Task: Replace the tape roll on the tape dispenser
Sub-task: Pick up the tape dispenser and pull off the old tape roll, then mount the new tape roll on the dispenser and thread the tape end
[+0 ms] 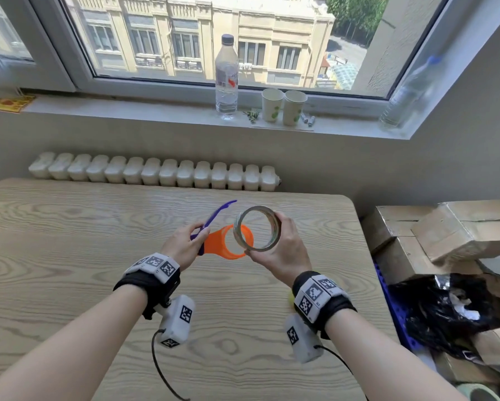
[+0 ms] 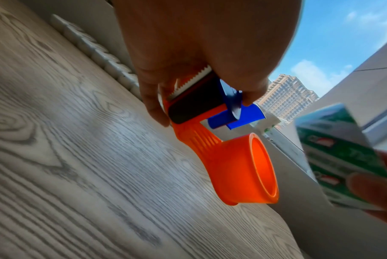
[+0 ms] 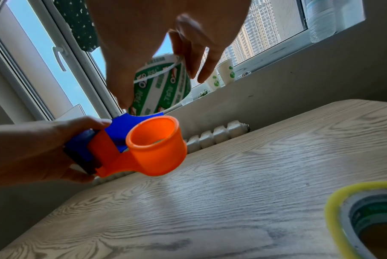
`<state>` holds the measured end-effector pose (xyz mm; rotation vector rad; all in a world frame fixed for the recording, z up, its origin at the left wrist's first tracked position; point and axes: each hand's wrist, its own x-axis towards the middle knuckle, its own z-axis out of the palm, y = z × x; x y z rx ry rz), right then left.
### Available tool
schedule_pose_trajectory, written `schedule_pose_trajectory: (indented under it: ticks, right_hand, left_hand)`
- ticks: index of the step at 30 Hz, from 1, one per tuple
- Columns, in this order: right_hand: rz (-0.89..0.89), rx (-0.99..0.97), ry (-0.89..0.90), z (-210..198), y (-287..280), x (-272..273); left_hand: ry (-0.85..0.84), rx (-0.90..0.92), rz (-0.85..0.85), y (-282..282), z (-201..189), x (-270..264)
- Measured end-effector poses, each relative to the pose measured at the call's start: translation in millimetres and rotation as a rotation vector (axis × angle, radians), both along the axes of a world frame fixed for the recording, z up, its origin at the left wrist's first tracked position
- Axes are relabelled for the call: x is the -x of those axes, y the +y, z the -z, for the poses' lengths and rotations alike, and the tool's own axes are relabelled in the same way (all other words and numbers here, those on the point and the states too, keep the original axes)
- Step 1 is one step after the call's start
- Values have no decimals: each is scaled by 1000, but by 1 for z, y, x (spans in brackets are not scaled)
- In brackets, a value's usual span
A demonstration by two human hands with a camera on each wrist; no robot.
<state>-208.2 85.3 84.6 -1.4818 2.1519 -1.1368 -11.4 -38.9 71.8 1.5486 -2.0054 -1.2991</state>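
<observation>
Both hands hold their parts in the air above the worktop (image 1: 69, 256), the roll just off the dispenser's drum.

The left hand (image 1: 182, 247) has its fingers closed on the blade end of the orange dispenser (image 1: 222, 244), whose open drum points toward the right hand (image 1: 283, 253). Right fingers and thumb pinch the rim of the nearly spent roll (image 1: 257, 228), close to the drum mouth; whether they touch I cannot tell. Bare wood lies all around, with boxes (image 1: 445, 233) past the right edge and a radiator (image 1: 156, 173) behind. A yellow roll (image 3: 334, 206), cut off by the right wrist view's edge, lies near that wrist. The dispenser's serrated blade (image 2: 188, 82) is half hidden under left fingers.
</observation>
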Motion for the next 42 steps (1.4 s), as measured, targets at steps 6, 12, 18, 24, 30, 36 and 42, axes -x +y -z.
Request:
schedule_pose_trajectory:
  ticks: [6, 12, 18, 24, 30, 36, 42]
  right_hand:
    - [60, -117, 23, 24, -11, 22]
    - [97, -377, 124, 72, -18, 26]
    - [31, -593, 67, 108, -23, 10]
    - [2, -634, 44, 123, -22, 1]
    - [-11, -644, -4, 129, -21, -4]
    - [-35, -570, -33, 113, 3, 10]
    - [108, -552, 115, 103, 57, 42]
  left_hand:
    - [-33, -47, -84, -13, 0, -11]
    - [-74, -71, -121, -27, 19, -25]
    - [-104, -80, -141, -26, 40, -31]
    - [-57, -73, -133, -18, 44, -29]
    - [-18, -76, -119, -13, 45, -31]
    - [11, -60, -90, 3, 38, -16]
    - [66, -49, -10, 28, 37, 11]
